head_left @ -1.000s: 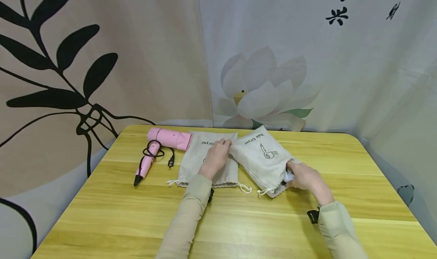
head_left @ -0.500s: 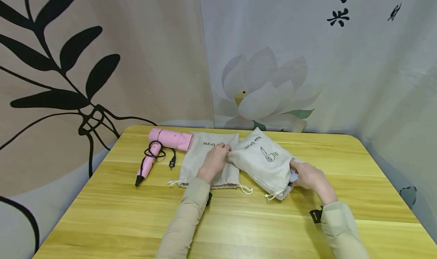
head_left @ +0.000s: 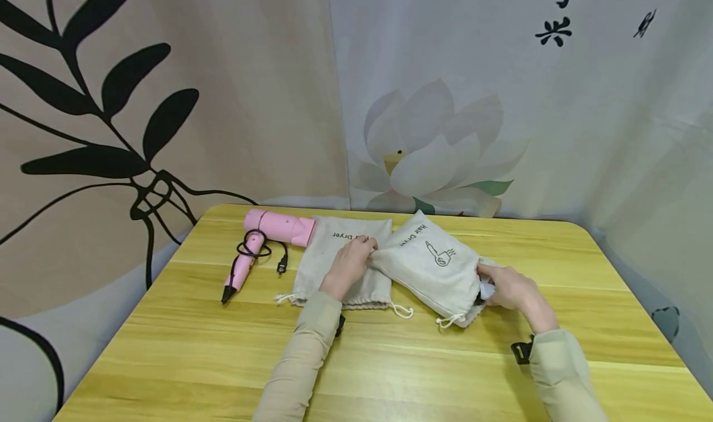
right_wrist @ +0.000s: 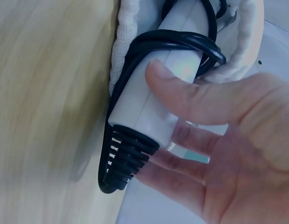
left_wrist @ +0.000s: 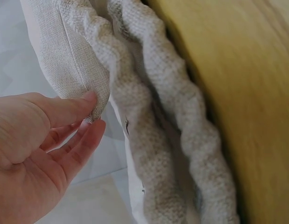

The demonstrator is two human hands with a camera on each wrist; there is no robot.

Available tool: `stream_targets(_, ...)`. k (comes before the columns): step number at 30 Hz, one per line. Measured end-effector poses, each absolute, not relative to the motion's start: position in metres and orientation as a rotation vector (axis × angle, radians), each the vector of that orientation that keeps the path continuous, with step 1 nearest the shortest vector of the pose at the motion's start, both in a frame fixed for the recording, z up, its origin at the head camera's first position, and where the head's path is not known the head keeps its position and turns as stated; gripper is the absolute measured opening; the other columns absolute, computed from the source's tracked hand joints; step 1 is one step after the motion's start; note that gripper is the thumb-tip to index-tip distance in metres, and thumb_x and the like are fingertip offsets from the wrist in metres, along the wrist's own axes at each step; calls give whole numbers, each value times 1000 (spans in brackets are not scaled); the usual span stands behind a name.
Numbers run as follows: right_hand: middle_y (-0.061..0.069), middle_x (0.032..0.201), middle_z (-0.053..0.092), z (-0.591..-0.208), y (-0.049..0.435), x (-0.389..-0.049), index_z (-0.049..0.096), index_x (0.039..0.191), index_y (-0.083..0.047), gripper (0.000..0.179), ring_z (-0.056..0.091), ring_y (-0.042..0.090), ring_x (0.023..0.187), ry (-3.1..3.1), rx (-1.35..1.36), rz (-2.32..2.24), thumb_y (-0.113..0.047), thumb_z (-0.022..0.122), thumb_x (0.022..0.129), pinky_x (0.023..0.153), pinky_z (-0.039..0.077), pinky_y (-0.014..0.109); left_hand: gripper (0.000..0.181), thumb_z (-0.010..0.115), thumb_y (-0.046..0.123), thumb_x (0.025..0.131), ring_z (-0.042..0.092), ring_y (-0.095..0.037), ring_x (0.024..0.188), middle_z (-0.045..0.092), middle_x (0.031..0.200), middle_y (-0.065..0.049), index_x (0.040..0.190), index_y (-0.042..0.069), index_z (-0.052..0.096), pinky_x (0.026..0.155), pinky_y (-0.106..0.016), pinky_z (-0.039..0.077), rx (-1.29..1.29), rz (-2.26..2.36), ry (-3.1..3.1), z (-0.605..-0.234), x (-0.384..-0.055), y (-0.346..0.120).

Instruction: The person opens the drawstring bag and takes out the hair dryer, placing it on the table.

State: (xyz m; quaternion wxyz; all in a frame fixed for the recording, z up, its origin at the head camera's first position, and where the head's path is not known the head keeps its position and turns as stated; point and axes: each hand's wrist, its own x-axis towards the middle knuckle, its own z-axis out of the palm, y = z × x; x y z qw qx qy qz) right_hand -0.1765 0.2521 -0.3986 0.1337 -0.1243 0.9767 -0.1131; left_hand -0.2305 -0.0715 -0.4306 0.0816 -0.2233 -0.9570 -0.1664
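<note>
In the head view, a beige drawstring bag printed "Hair Dryer" point(head_left: 429, 261) lies slanted on the right of the table, its mouth toward me. My left hand point(head_left: 348, 267) pinches a far corner of this bag; thumb and fingertips show on the cloth corner point(left_wrist: 81, 70) in the left wrist view. At the mouth, my right hand point(head_left: 512, 291) grips the white hair dryer handle point(right_wrist: 151, 100). Black cord point(right_wrist: 177, 39) is wrapped round that handle, which ends in a ribbed black sleeve point(right_wrist: 128, 156). The rest of the dryer is hidden inside the bag.
A second beige drawstring bag point(head_left: 314, 276) lies flat beneath my left hand. Left of it rests a pink hair dryer point(head_left: 275, 225) with a black cord point(head_left: 283, 262) wound on its handle. The wooden table point(head_left: 195, 348) ends at a printed curtain point(head_left: 267, 100).
My right hand has shifted slightly right and toward me with the dryer handle, and the bag's mouth has moved the same way. The left hand keeps its pinch on the corner.
</note>
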Motion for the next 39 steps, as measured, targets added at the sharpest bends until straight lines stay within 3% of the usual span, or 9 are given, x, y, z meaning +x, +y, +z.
stream_targets(10,26,119,60,-401,261,-177,56,121,-8,54,59,46,101,2832,-423,-374,-6,78,71,67,52,51,27,68,0,81,63,-28,93,64,105,-13,107,7,63,76,-38,56,-658,-526,-2872,-434,-232,-71)
stream_targets(25,26,123,59,-397,273,-176,56,123,-8,55,55,50,106,2792,-435,-372,-7,78,72,70,52,52,25,67,-2,82,63,-28,91,63,103,-12,105,7,64,73,-36,56,-687,-532,-2847,-436,-232,-72)
stream_targets(32,25,109,63,-394,282,-177,56,120,-7,51,59,42,99,2764,-395,-370,-2,75,74,67,52,45,26,68,0,82,63,-26,91,62,104,-11,106,7,64,74,-34,56,-671,-516,-2861,-437,-232,-72)
stream_targets(39,24,106,63,-397,284,-176,56,118,-6,48,59,41,96,2763,-432,-389,-2,75,73,71,52,48,25,67,-2,82,63,-26,89,62,102,-11,106,5,63,74,-33,56,-683,-516,-2842,-438,-232,-72)
